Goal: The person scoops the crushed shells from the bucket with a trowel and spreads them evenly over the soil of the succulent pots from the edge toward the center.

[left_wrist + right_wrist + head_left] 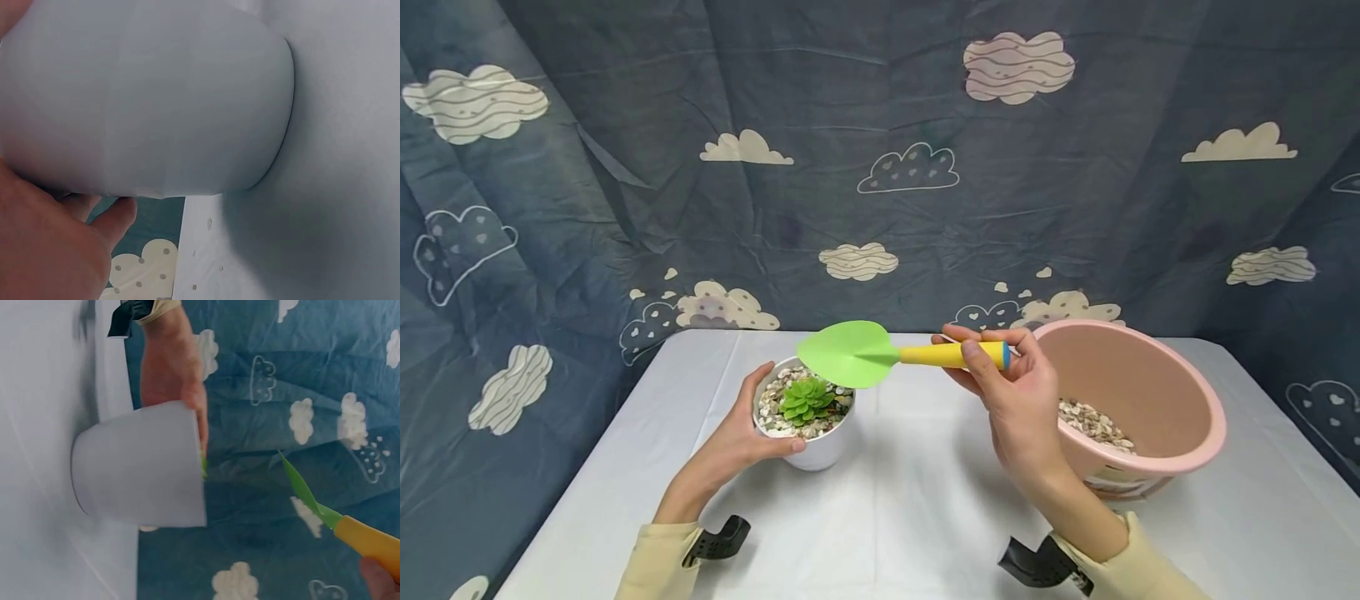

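Note:
A white pot [822, 454] stands on the table, filled with pale pebbles [772, 400] around a green succulent [806, 401]. My left hand [734, 437] grips the pot by its rim from the left, thumb at the near side and fingers round the far side. My right hand [1017, 400] holds a toy trowel by its yellow handle [951, 355]. The green trowel blade [850, 353] points left and overlaps the pot's far right rim in the head view. In the right wrist view the blade [302, 487] is apart from the pot [140, 467], beyond its open top.
Right of my right hand stands a large pink tub [1157, 392] with pebbles [1096, 425] in its bottom. A white cloth [917, 517] covers the table. Behind it hangs a dark blue curtain [820, 208] with cloud prints.

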`<move>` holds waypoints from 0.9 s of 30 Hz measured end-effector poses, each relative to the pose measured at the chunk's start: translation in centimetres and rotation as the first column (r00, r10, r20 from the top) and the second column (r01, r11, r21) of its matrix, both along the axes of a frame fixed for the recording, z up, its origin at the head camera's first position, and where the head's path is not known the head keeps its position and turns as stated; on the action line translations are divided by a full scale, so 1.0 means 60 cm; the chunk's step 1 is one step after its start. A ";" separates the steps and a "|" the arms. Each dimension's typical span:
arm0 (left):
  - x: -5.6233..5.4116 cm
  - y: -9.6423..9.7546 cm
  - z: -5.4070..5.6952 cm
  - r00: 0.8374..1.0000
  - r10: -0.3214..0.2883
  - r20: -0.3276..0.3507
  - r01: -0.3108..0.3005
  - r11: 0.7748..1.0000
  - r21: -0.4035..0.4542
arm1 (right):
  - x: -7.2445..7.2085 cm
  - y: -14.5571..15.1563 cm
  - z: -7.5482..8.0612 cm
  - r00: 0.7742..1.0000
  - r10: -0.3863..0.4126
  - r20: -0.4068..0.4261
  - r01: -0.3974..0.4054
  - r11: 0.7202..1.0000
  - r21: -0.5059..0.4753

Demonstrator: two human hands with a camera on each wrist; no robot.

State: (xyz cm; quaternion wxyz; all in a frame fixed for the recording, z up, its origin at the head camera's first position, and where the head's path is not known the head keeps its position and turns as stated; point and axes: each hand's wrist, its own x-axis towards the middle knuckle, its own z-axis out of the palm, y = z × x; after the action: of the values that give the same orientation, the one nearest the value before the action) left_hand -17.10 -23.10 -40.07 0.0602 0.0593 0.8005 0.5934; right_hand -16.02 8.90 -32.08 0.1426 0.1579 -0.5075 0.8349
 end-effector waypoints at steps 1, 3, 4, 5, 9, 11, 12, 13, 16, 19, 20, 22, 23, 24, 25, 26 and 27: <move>0.000 0.000 0.000 1.000 -0.001 0.002 0.001 1.000 -0.004 | 0.006 0.007 0.004 1.000 0.008 -0.015 -0.008 1.000 -0.010; 0.000 0.000 -0.001 1.000 -0.001 0.005 0.001 1.000 -0.007 | 0.014 0.022 0.012 0.998 0.029 -0.051 -0.031 0.999 -0.036; 0.000 -0.001 -0.001 1.000 -0.002 0.009 0.002 1.000 -0.008 | 0.018 0.031 0.016 0.997 0.042 -0.070 -0.046 0.998 -0.049; 0.000 -0.001 -0.001 1.000 -0.003 0.012 0.004 1.000 -0.006 | 0.020 0.039 0.020 0.995 0.052 -0.085 -0.057 0.997 -0.058; 0.000 -0.003 0.000 1.000 -0.014 0.018 0.014 1.000 -0.005 | 0.027 0.077 0.032 0.991 0.073 -0.112 -0.082 0.994 -0.074; 0.001 -0.006 0.003 0.999 -0.032 0.009 0.032 0.999 -0.008 | 0.028 0.097 0.038 0.993 0.068 -0.101 -0.077 0.993 -0.088; 0.002 -0.007 0.005 0.999 -0.043 -0.007 0.043 0.999 -0.012 | 0.028 0.107 0.041 0.993 0.065 -0.095 -0.074 0.992 -0.098; 0.003 -0.010 0.009 0.998 -0.051 -0.028 0.051 0.998 -0.022 | 0.026 0.116 0.043 0.994 0.067 -0.090 -0.077 0.990 -0.115; 0.007 -0.019 0.022 0.991 -0.078 -0.105 0.073 0.996 -0.052 | 0.022 0.147 0.048 0.994 0.067 -0.084 -0.080 0.984 -0.159; 0.010 -0.025 0.037 0.980 -0.094 -0.175 0.079 0.993 -0.088 | 0.019 0.179 0.051 0.995 0.058 -0.077 -0.072 0.977 -0.202; 0.011 -0.025 0.040 0.978 -0.096 -0.187 0.080 0.993 -0.092 | 0.019 0.190 0.052 0.997 0.045 -0.068 -0.059 0.977 -0.207; 0.013 -0.025 0.048 0.974 -0.095 -0.206 0.077 0.992 -0.097 | 0.017 0.209 0.054 0.998 0.029 -0.059 -0.042 0.972 -0.229; 0.015 -0.024 0.052 0.973 -0.091 -0.214 0.071 0.993 -0.099 | 0.016 0.217 0.055 0.998 0.020 -0.060 -0.034 0.970 -0.241; 0.017 -0.023 0.056 0.973 -0.081 -0.217 0.061 0.993 -0.099 | 0.015 0.225 0.056 0.998 0.008 -0.055 -0.021 0.970 -0.244; 0.019 -0.021 0.060 0.973 -0.068 -0.219 0.047 0.994 -0.099 | 0.014 0.233 0.057 0.999 -0.005 -0.046 -0.006 0.970 -0.242; 0.022 -0.018 0.065 0.973 -0.055 -0.224 0.033 0.994 -0.102 | 0.012 0.240 0.057 0.999 -0.016 -0.044 0.005 0.971 -0.241; 0.025 -0.014 0.070 0.973 -0.043 -0.228 0.019 0.994 -0.107 | 0.011 0.246 0.058 0.999 -0.028 -0.039 0.018 0.972 -0.235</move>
State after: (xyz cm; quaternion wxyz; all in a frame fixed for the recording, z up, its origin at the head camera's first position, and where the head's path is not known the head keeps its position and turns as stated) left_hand -15.62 -23.94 -35.84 -0.0205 0.1369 0.8309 0.5389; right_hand -15.36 23.68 -28.59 0.1808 0.1516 -0.4041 0.8838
